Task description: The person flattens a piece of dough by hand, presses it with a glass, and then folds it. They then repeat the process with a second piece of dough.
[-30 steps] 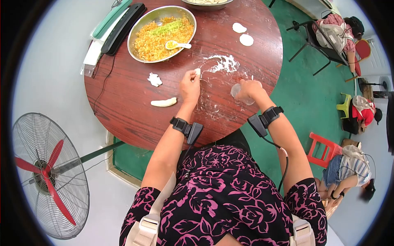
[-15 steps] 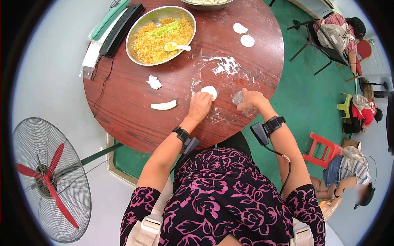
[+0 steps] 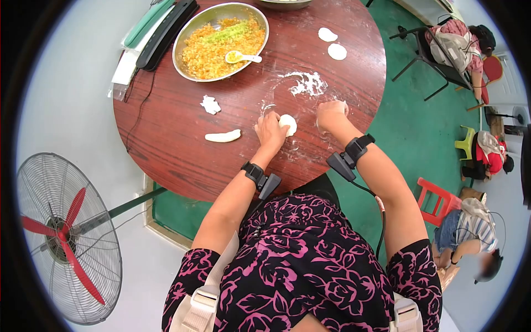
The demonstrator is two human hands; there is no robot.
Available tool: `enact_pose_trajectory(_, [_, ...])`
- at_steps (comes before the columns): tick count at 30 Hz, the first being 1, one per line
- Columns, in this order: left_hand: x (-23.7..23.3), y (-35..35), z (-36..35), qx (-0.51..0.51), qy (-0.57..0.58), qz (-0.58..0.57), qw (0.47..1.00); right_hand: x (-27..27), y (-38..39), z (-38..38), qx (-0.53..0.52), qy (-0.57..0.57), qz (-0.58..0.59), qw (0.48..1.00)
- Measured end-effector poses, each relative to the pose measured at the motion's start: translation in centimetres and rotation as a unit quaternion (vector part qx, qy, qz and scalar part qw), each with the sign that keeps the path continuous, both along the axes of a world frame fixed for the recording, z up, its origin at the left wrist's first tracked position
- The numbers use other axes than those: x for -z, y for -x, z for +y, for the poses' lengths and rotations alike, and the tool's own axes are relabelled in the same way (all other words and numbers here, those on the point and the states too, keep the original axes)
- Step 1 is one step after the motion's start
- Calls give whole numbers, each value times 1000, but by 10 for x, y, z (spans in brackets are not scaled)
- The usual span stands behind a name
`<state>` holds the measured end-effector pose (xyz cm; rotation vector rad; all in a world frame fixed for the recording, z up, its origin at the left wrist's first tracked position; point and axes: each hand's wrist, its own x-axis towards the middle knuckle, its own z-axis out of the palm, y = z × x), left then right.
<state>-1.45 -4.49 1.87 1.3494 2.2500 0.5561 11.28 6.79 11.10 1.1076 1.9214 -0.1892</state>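
Observation:
At the near part of the round table, my left hand (image 3: 270,131) grips the left edge of a small flat dough round (image 3: 288,125) lying on the wood. To its right, my right hand (image 3: 333,116) is closed over a clear glass, now almost wholly hidden by the fingers; it is apart from the dough. A strip of dough (image 3: 223,136) lies left of my left hand, with a crumpled white lump (image 3: 210,105) beyond it. Loose flour (image 3: 307,84) is smeared past both hands. Two flattened dough rounds (image 3: 327,35) lie at the far right.
A metal bowl (image 3: 176,60) of chopped orange and green filling holds a white spoon (image 3: 243,57). Another bowl (image 3: 285,4) stands at the far edge. A black device (image 3: 166,36) with a cord is at left. A fan (image 3: 69,238) stands left; people sit at right.
My right hand has moved away from me and turned over the clear glass, which showed more before. My left hand has shifted slightly on the dough round. The whole view has shifted a little.

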Motion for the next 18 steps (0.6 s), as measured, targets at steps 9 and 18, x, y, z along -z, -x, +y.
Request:
enact_pose_trajectory(9, [19, 2, -15, -52, -93, 10, 994, 12, -7, -39, -141, -184, 314, 921])
enact_pose_trajectory(18, [15, 7, -18, -89, -80, -532, 838, 89, -9, -91, 394, 88, 660, 633])
